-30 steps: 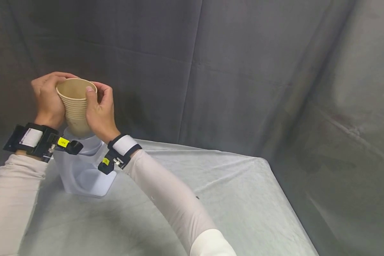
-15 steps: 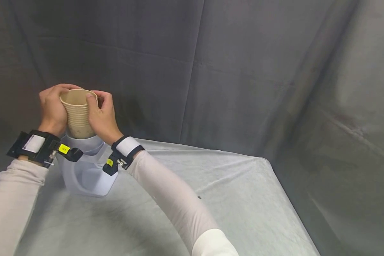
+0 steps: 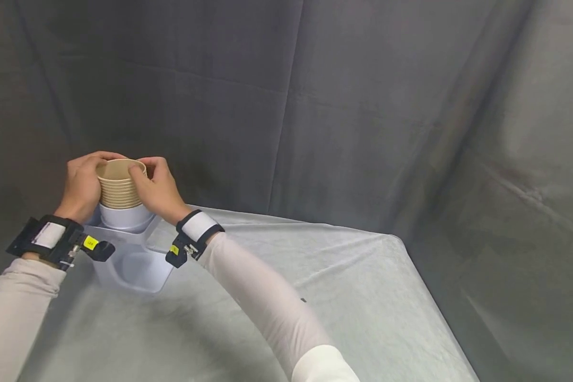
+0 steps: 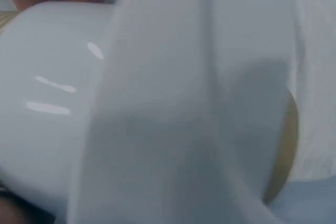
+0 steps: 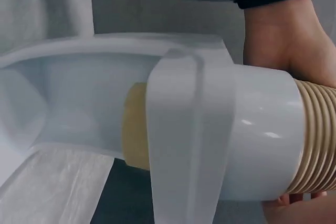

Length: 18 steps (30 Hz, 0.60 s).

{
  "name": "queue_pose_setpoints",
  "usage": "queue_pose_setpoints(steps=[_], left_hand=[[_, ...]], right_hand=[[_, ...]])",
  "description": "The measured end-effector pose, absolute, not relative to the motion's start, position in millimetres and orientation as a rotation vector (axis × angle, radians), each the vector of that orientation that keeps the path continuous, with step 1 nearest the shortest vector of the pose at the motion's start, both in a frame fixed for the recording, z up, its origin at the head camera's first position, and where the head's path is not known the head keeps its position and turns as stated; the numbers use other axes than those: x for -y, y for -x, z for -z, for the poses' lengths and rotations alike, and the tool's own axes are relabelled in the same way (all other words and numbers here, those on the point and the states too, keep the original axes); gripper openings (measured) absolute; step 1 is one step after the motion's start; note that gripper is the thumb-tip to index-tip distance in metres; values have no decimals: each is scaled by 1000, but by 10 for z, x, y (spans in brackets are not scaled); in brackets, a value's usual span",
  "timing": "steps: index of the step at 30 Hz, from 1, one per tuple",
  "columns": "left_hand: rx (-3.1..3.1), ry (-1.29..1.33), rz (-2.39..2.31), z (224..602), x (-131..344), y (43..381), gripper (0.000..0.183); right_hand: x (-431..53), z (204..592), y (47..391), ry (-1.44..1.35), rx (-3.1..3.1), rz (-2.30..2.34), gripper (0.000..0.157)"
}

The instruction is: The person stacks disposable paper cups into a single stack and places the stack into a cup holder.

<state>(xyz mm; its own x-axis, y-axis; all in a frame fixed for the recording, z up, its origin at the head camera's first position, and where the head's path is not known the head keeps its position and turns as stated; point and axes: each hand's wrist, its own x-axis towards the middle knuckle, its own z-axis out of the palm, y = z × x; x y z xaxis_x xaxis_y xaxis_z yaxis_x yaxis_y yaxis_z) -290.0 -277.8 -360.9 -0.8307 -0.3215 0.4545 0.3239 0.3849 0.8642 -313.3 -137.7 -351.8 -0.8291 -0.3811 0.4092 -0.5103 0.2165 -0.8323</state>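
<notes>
Both hands hold a nested stack of tan paper cups (image 3: pixel 119 195) from either side at its top. My left hand (image 3: pixel 81 185) curls round its left side, fingers behind the rim. On the other side my right hand (image 3: pixel 158 190) grips it with the thumb over the near rim. The stack's lower part sits inside the round collar of a white plastic cup dispenser (image 3: pixel 126 218), which hides it. In the right wrist view, a tan cup bottom (image 5: pixel 135 127) pokes out below the collar's housing. The left wrist view shows mostly the dispenser's glossy white wall (image 4: pixel 47 77).
The dispenser's foot, a shallow white base (image 3: pixel 140 269), rests on a table with a pale grey cloth (image 3: pixel 363 297). Dark grey curtains (image 3: pixel 210 106) hang behind and to the right. A tiny dark speck (image 3: pixel 303 300) lies beside the right sleeve.
Both hands have come down with the cup stack. It was above the dispenser a second ago; now its lower part is inside the collar.
</notes>
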Motion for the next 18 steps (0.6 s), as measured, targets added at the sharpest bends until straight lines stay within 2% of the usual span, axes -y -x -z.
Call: queue_pose_setpoints(steps=[4, 10, 18], left_hand=[[2083, 55, 1454, 3657, 2807, 2874, 45], [2183, 84, 1452, 3666, 2849, 2848, 48], [2369, 119, 1485, 3772, 2928, 2834, 67]], right_hand=[[1360, 3525, 3129, -878, 2371, -1630, 28], [1343, 3486, 3135, -712, 2411, -1500, 29], [1338, 3546, 3099, -437, 2505, -1410, 56]])
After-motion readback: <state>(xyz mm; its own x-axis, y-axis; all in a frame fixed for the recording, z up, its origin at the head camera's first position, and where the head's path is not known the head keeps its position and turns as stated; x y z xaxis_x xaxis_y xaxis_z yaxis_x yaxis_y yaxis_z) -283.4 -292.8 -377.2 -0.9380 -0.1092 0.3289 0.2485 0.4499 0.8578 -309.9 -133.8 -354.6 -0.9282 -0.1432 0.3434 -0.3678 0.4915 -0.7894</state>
